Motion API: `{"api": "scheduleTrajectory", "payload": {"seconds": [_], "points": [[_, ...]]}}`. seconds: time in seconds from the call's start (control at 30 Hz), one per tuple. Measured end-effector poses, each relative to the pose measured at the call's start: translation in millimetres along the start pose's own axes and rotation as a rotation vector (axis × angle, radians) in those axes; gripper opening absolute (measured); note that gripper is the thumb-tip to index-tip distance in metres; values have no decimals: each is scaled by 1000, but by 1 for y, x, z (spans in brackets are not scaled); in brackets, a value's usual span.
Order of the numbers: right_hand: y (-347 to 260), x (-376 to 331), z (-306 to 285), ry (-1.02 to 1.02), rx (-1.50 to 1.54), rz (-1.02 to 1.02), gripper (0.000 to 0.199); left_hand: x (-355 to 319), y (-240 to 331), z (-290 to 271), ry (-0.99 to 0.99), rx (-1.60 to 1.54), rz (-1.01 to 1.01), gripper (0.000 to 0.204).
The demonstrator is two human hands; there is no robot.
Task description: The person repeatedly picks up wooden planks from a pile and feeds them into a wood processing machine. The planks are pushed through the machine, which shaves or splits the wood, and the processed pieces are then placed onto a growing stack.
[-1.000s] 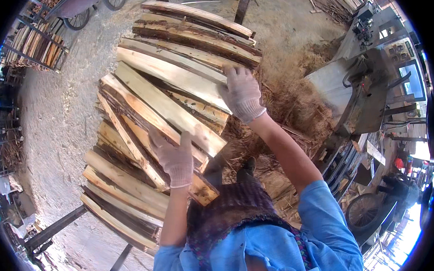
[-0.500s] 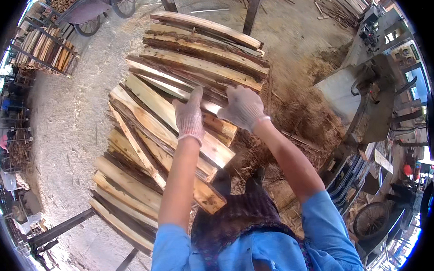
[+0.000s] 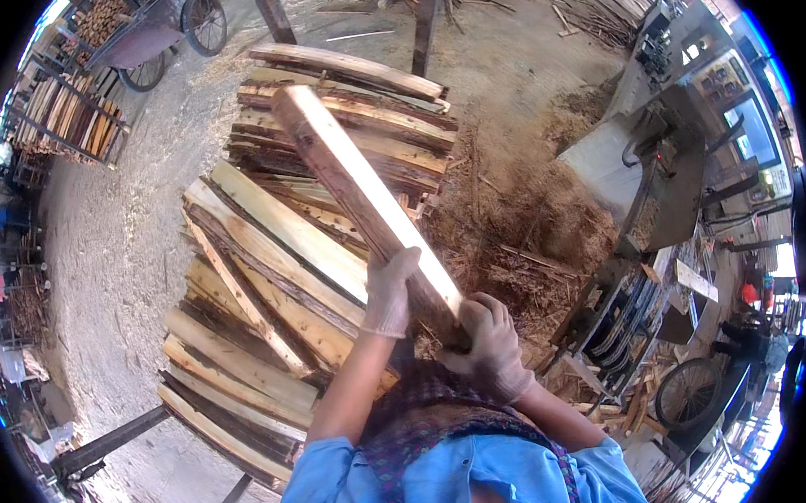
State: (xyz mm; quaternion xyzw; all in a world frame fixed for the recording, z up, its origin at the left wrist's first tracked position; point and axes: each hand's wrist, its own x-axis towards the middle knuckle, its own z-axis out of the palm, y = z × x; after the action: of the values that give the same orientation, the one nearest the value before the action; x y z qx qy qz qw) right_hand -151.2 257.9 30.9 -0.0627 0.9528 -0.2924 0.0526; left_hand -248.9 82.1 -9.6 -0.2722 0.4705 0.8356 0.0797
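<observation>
**Both hands lifting one slab off the stack**

The biggest thing before you is the stack of rough-sawn wood slabs (image 3: 270, 293), bark-edged planks fanned out in layers on the sawdust-strewn floor (image 3: 124, 246). To your right stands a grey sawmill machine (image 3: 677, 141), with a heap of bark and shavings (image 3: 527, 219) between it and the stack. At upper left a cart with spoked wheels (image 3: 164, 33) sits near a rack of cut timber (image 3: 64, 113).

You hold one long slab (image 3: 355, 182) raised above the stack. Its long axis runs from your hands at lower right up and away to upper left, the far end pointing toward the top of the stack and the near end lying at your chest. Its pale sawn face looks up and to the right, with bark along its left edge.

Your gloved left hand (image 3: 389, 295) is wrapped around the slab's left edge. Your gloved right hand (image 3: 493, 346) is clenched on its near end, just below the left.
</observation>
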Motion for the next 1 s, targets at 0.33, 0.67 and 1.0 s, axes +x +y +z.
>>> {"api": "scheduleTrajectory", "payload": {"seconds": [0.33,0.67,1.0], "points": [[58,-33,-68,-143,619,405,123,-80,-53,91,-457,148,7,43],[180,-128,-149,126,1281,357,112,-132,-107,230,-860,201,-36,54],[305,-192,-223,881,691,821,73,-156,-149,301,-1240,903,420,82]]}}
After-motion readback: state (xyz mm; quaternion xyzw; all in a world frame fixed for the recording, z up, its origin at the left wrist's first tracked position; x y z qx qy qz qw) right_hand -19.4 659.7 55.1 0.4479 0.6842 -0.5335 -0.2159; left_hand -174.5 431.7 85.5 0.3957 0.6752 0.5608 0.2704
